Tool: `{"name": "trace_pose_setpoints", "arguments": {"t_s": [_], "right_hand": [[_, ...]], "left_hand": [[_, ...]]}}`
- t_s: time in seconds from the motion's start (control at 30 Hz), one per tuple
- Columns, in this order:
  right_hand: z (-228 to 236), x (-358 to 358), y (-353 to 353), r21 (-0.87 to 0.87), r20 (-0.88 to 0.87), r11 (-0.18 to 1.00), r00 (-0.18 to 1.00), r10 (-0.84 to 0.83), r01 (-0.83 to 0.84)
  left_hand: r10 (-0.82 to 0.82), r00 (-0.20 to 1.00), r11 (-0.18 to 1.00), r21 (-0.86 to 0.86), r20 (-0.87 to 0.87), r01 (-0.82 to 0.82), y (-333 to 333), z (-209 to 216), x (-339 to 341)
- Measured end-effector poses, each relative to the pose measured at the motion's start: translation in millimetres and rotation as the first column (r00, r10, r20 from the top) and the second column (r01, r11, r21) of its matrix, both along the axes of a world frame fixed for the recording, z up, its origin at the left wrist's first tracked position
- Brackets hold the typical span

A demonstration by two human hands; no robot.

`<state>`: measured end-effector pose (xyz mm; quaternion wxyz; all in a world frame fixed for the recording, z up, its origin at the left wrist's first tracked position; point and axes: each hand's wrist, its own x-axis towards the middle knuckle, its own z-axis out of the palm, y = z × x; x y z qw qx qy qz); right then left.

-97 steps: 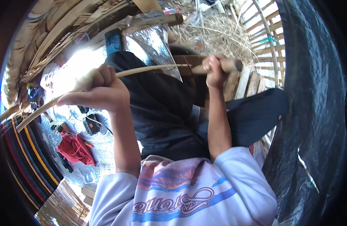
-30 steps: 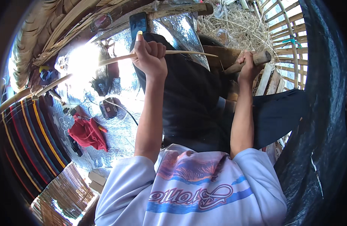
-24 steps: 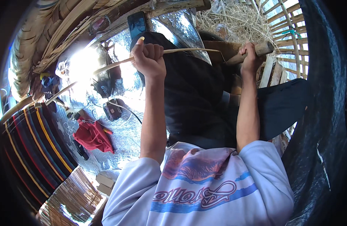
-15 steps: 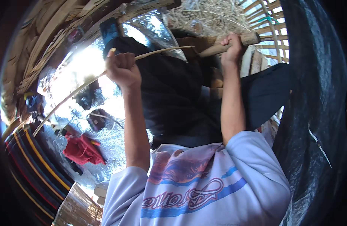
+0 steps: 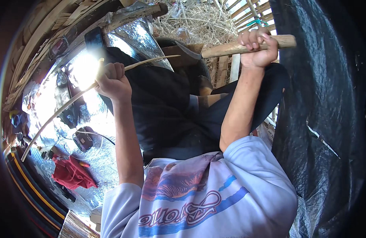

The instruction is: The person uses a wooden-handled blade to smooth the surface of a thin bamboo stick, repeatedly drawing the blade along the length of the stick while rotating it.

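Note:
My left hand (image 5: 113, 81) is closed around a long, thin, bent wooden strip (image 5: 58, 113). One end of the strip reaches right over my dark-trousered leg; the other hangs down to the lower left. My right hand (image 5: 257, 47) grips the thick wooden handle of a knife (image 5: 222, 49). Its blade (image 5: 187, 51) points left, a short gap from the strip's right end. Just behind the blade is a brown wooden piece (image 5: 169, 50), partly hidden, by a dark round rim (image 5: 209, 73). Most of the blade's edge cannot be made out.
Straw or shavings (image 5: 199, 20) lie at the top, beside a slatted bamboo wall. A black plastic sheet (image 5: 322, 99) hangs on the right. On the left, a shiny silver sheet (image 5: 95, 158) carries a red cloth (image 5: 74, 172) and a dark battery-like block (image 5: 83, 139). A striped textile (image 5: 32, 190) is lower left.
My right hand has moved right with the knife, whose handle is now more level. The gap between blade and strip end has widened. My left hand still holds the strip, slightly farther left.

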<state>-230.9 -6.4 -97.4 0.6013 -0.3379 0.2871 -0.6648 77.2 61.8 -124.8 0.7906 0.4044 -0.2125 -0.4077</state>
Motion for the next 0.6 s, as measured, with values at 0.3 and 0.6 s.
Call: {"name": "trace_pose_setpoints", "arguments": {"t_s": [0.3,0.6], "right_hand": [[47,-21,-1,-0.176,0.076,0.984,0.997,-0.012,0.026],[-65,56,-18,0.197,0.013,0.978,0.997,-0.074,0.070]], "left_hand": [[-0.030,0.999,0.996,-0.081,0.021,0.032,7,-10,2],[-0.031,0.999,0.981,-0.191,-0.015,0.028,11,-8,-4]]}}
